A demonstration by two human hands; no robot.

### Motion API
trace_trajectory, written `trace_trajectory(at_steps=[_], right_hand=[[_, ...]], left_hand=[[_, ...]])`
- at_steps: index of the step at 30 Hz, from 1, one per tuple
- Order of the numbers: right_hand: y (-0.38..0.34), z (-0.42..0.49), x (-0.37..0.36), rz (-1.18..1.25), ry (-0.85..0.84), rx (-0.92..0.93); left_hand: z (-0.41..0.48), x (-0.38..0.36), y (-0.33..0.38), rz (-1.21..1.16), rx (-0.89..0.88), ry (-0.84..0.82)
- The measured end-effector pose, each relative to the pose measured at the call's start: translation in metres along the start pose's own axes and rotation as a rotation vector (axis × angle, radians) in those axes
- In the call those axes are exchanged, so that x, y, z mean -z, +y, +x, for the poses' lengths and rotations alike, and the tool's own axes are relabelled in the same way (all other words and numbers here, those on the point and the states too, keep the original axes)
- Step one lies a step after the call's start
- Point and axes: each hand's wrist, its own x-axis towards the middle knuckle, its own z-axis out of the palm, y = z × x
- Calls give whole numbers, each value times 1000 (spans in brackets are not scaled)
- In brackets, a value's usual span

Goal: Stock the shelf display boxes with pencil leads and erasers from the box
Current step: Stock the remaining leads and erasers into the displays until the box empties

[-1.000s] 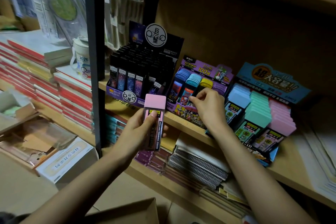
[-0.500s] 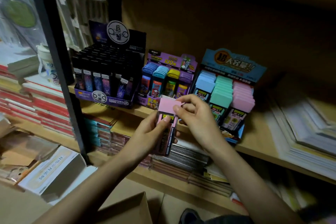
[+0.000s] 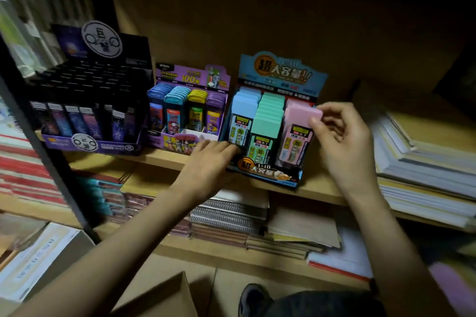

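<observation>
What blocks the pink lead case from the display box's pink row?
Nothing visible: the right hand pinches the pink lead case at that row's front; the left hand rests at the left corner of the blue display box.

Hanging packets (image 3: 38,20) are blurred; the bottom edge crops the cardboard box (image 3: 164,297)

The wooden shelf board (image 3: 159,158) carries three boxes in a row. The purple display box (image 3: 189,110) stands in the middle, the black display box (image 3: 90,103) just beside it at nine o'clock, the blue display box (image 3: 270,136) at three. Farther toward three o'clock, apart from the boxes, lie flat stacks of paper (image 3: 422,167).
</observation>
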Motion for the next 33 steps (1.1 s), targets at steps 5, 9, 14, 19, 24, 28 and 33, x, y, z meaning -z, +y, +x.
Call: trace_trajectory(at_steps=[5,9,14,19,24,28,33], right_hand=[[13,-6,-3,32,-72,-50],[17,-7,-3,116,-37,-102],[23,-5,7,72,-66,-104],[25,-9,1,29,-69,-85],[25,-13,-7,-291,37,13],[25,-14,-9,-352,63,-14],[40,-29,-20,-59,12,-454]], left_hand=[[2,-7,0,-24,43,83],[2,-9,-2,-38,48,93],[1,-10,-2,-34,43,106],[1,-11,-2,-37,47,112],[1,-11,-2,-41,39,127],[1,-7,0,-49,24,130],[-16,-7,-5,-98,244,418]])
